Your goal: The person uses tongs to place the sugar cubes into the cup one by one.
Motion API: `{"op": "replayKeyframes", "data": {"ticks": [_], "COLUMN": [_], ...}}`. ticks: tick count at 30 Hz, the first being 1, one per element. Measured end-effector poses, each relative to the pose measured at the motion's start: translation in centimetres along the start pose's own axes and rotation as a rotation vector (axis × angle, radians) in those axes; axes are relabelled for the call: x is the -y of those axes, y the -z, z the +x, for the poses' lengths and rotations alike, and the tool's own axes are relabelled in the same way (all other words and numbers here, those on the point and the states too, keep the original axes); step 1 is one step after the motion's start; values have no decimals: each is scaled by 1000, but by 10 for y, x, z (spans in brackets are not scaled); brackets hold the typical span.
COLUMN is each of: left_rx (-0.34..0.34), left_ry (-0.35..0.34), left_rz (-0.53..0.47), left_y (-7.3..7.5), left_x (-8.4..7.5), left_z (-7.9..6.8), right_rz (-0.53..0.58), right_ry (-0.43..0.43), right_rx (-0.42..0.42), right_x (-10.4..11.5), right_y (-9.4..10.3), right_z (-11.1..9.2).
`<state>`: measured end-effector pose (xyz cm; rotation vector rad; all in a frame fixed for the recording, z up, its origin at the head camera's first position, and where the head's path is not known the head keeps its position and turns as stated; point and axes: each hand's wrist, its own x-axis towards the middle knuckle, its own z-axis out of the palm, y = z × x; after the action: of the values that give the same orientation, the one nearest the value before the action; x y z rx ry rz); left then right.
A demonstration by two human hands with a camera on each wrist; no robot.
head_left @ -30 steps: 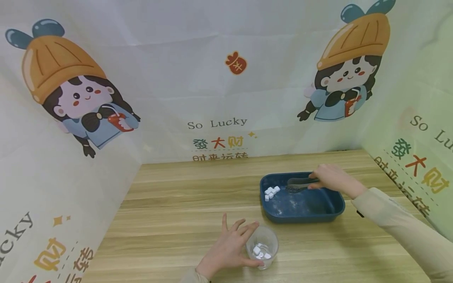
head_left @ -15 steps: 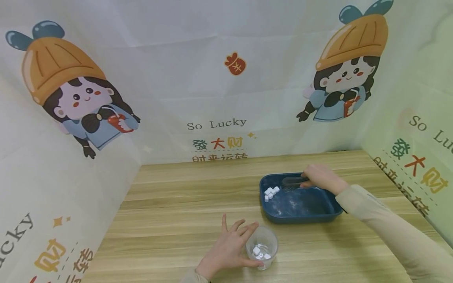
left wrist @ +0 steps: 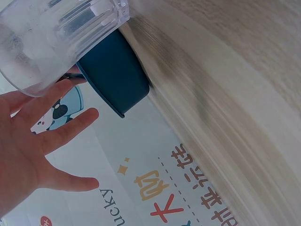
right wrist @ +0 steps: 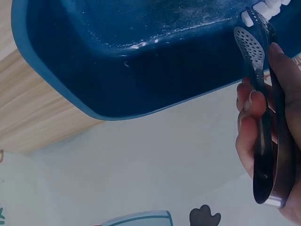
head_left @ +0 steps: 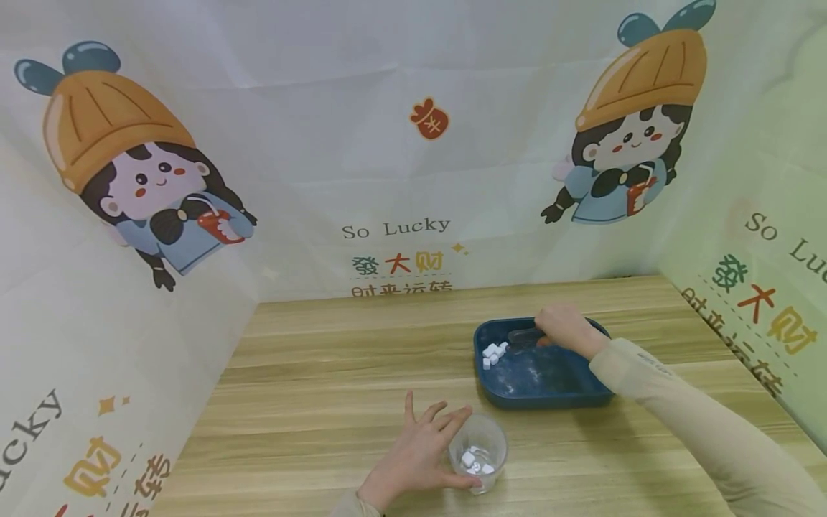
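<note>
My left hand [head_left: 413, 452] steadies a clear glass [head_left: 497, 441] by its side, thumb and forefinger set around it and the other fingers spread. A few small white cubes [head_left: 469, 457] lie at the bottom of the glass. At the far side of the blue tray [head_left: 549, 399], my right hand [head_left: 567, 330] grips metal tongs [right wrist: 282, 155] with perforated, spoon-shaped ends. Their tips are slightly apart. In the right wrist view, one tip overlaps the pile of white cubes [right wrist: 268, 8] in the tray's left end.
The wood-grain table [head_left: 310, 373] carries the tray at the right and the glass in front of it. Printed cloth walls [head_left: 310, 143] with cartoon figures enclose the back and both sides. Some white residue marks the tray's floor.
My right hand has moved left along the tray with the tongs, bringing their tips up to the white cubes, and the tongs have narrowed. The left hand and glass have stayed put.
</note>
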<state>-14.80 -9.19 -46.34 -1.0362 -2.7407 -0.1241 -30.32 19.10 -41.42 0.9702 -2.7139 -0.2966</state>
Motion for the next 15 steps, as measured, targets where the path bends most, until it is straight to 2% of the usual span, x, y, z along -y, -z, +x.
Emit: {"op": "replayKeyframes", "data": {"ticks": [3, 15], "left_rx": [-4, 3], "left_ry": [-4, 0], "left_rz": [-4, -12], "left_y": [0, -1], "left_x": [0, 0], "left_z": [0, 0], "right_rz": [-21, 9], "right_ry": [4, 14], "right_rx": [-12, -20], "right_x": [2, 4], "right_y": [-2, -1], "right_z": [1, 7]}}
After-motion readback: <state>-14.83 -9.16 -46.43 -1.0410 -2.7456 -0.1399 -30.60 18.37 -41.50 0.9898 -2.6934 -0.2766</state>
